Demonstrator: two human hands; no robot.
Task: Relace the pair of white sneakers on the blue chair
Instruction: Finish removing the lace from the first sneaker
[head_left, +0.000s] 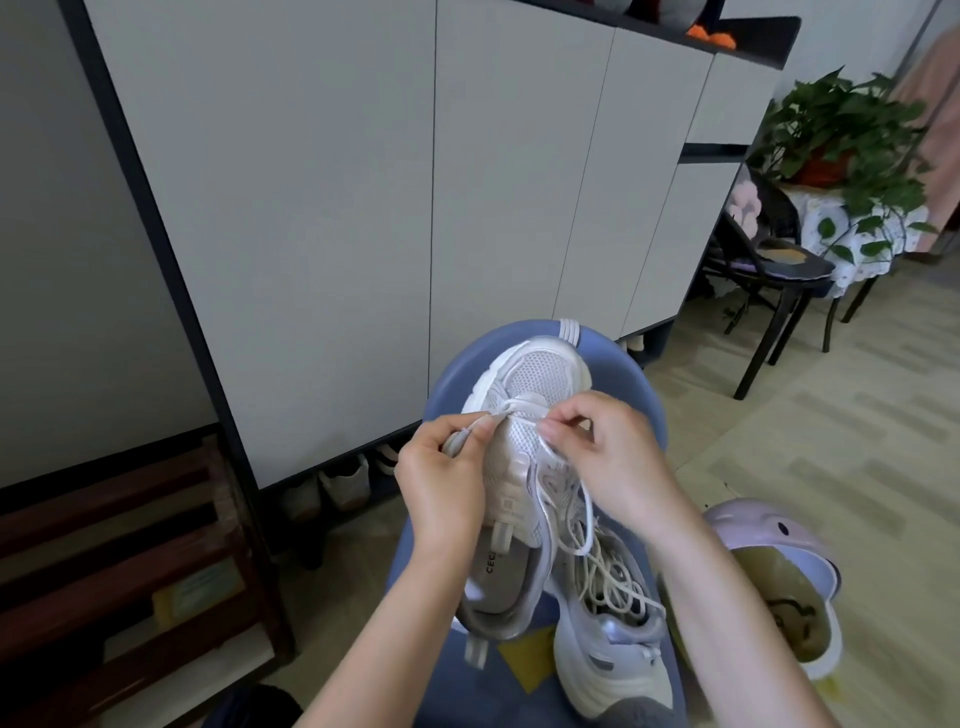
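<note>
A white mesh sneaker (535, 379) lies on the blue chair (631, 387), toe pointing away from me. My left hand (441, 478) pinches one end of its white lace (574, 514) at the left eyelets. My right hand (608, 457) pinches the other part of the lace on the right side, and the loose lace hangs down in a loop toward me. The second white sneaker (613, 654) lies nearer me on the chair seat, with a tangle of loose lace on top of it.
A tall grey cabinet (337, 182) stands right behind the chair, with shoes under it. A dark wooden rack (130, 561) is at the left. A pink bin with a liner (774, 582) sits at the right. A black chair (779, 270) and a potted plant (847, 135) stand farther right.
</note>
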